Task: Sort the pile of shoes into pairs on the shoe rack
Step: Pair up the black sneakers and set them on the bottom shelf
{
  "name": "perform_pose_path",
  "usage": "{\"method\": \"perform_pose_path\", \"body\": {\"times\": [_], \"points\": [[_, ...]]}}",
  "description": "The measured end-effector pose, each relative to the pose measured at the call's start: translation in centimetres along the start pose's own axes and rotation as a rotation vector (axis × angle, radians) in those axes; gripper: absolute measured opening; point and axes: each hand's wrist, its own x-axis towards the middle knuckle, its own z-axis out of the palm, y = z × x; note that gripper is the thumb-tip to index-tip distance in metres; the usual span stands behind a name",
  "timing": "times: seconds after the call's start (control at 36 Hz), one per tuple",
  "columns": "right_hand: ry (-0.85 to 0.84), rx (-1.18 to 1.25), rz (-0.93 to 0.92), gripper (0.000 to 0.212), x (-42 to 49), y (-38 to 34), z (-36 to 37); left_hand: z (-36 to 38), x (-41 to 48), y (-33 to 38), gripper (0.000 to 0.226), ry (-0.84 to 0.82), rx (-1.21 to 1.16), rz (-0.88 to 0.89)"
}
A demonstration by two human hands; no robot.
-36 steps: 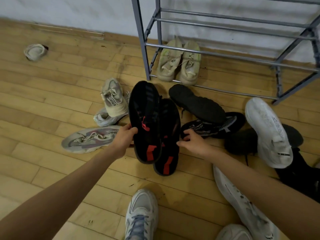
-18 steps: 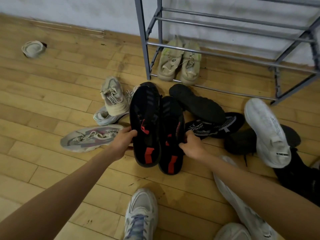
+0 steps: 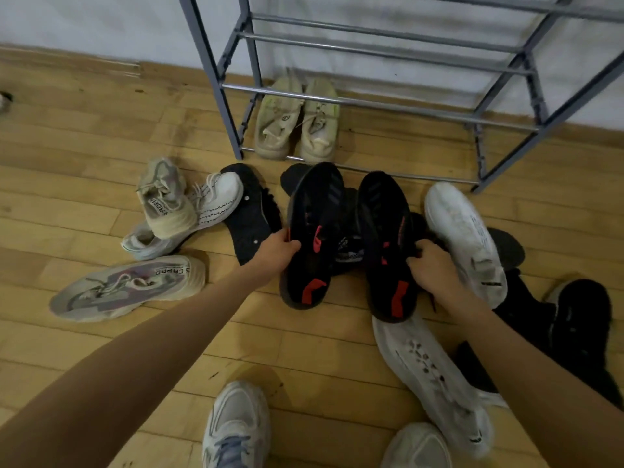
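My left hand (image 3: 275, 248) grips one black shoe with red marks (image 3: 315, 228) by its side. My right hand (image 3: 430, 270) grips the matching black and red shoe (image 3: 383, 238). Both shoes are lifted side by side, toes pointing at the grey metal shoe rack (image 3: 216, 79). A beige pair (image 3: 297, 119) stands on the rack's lowest level at its left end. Loose shoes lie around on the wooden floor: a beige one (image 3: 165, 201), a white one (image 3: 216, 201), a grey one (image 3: 128, 285), an upturned black one (image 3: 251, 214) and a large white one (image 3: 467, 238).
More black shoes (image 3: 580, 325) are heaped at the right, with a long white shoe (image 3: 432, 376) in front of them. Two pale sneakers (image 3: 236, 427) show at the bottom edge. The rack's upper bars (image 3: 371, 50) hold nothing. A white wall runs behind.
My right hand has taken hold of the second black and red shoe. Both shoes have lifted, drawn apart and moved right, toward the rack. The view has shifted right.
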Motion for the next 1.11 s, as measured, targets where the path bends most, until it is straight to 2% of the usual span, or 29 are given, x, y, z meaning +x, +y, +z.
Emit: {"method": "perform_pose_path", "body": {"times": [0.11, 0.19, 0.28, 0.36, 0.53, 0.64, 0.72, 0.89, 1.0, 1.11], "points": [[0.072, 0.095, -0.007, 0.053, -0.8, 0.1, 0.7, 0.7, 1.1, -0.8, 0.035, 0.170, 0.205, 0.086], [0.029, 0.054, -0.024, 0.088, -2.3, 0.0, 1.5, 1.6, 0.9, -1.6, 0.030, 0.213, 0.302, 0.144], [-0.056, -0.114, -0.030, 0.110, -3.6, 0.4, 2.4, 2.4, 0.3, -2.2, 0.049, 0.191, 0.425, 0.104], [-0.091, -0.182, -0.027, 0.117, -4.3, 0.9, 3.1, 2.6, -0.7, -1.9, 0.070, 0.230, 0.449, 0.049], [-0.056, -0.158, -0.033, 0.123, -4.2, 1.5, 3.6, 5.1, -4.0, -2.2, 0.109, 0.259, 0.321, -0.048], [-0.038, -0.158, -0.036, 0.126, -4.3, 1.3, 4.0, 6.2, -3.8, -2.5, 0.120, 0.260, 0.136, -0.169], [-0.027, -0.159, -0.031, 0.121, -4.5, 1.3, 4.4, 6.5, -3.5, -2.4, 0.126, 0.246, 0.078, -0.204], [-0.025, -0.091, -0.051, 0.111, -4.2, 1.6, 4.0, 5.6, -3.4, -3.0, 0.115, 0.224, -0.041, -0.160], [-0.073, 0.198, -0.041, 0.104, -4.0, 2.1, 3.4, 4.8, -3.8, -2.6, 0.104, 0.151, -0.247, -0.160], [-0.038, 0.407, -0.062, 0.090, -4.1, 2.3, 2.9, 4.4, -4.1, -1.6, 0.097, 0.118, -0.284, -0.104]]}}
